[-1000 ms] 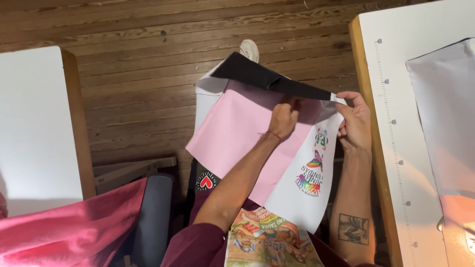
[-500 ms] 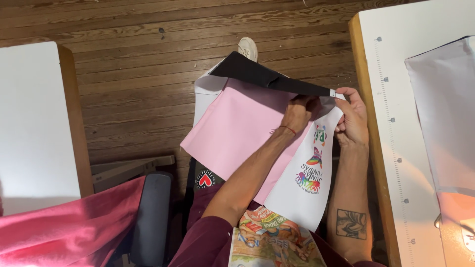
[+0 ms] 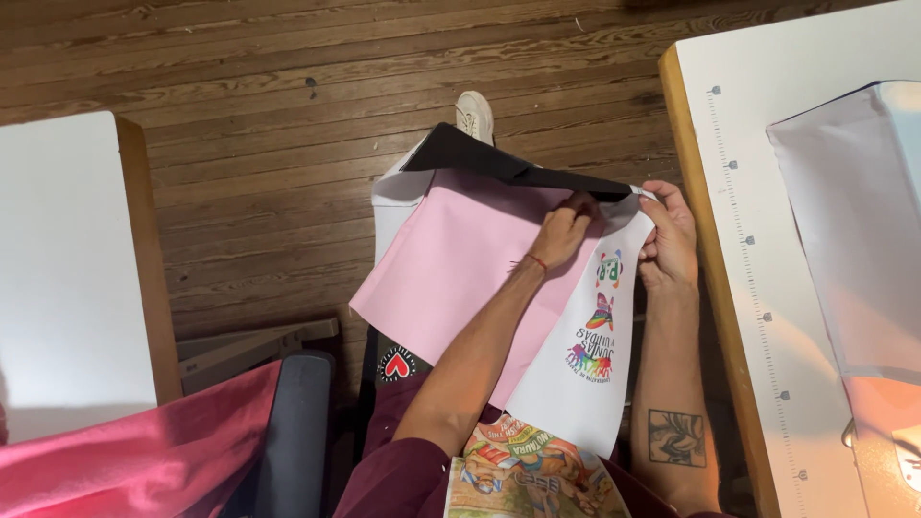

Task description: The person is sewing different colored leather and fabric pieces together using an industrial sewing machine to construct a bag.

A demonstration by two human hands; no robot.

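- The left hand (image 3: 564,230) reaches across the pink sheet (image 3: 460,269) and closes its fingertips on the upper edge of the stack, just under the black sheet (image 3: 508,168).
- The right hand (image 3: 669,240) pinches the same top edge at the right corner, thumb on the near face of the white printed sheet (image 3: 585,374), fingers curled behind it (the fingertips themselves are hidden).
- The two pinches sit close together, the left one just to the inside of the right.
- From the grips the sheets hang down toward the person's lap: pink to the left of the left hand, white with small colourful prints below both hands.
- The black sheet folds over the top, running up and to the left from the grip point.
- Beyond the top edge a white shoe (image 3: 475,115) rests on the wooden floor (image 3: 288,144).
- To the right of the right hand stands a white table (image 3: 758,144) with ruler marks along its edge; a pale fabric (image 3: 854,211) lies on it.
- Far to the left of the grips are another white table (image 3: 67,269) and a magenta cloth (image 3: 134,460).
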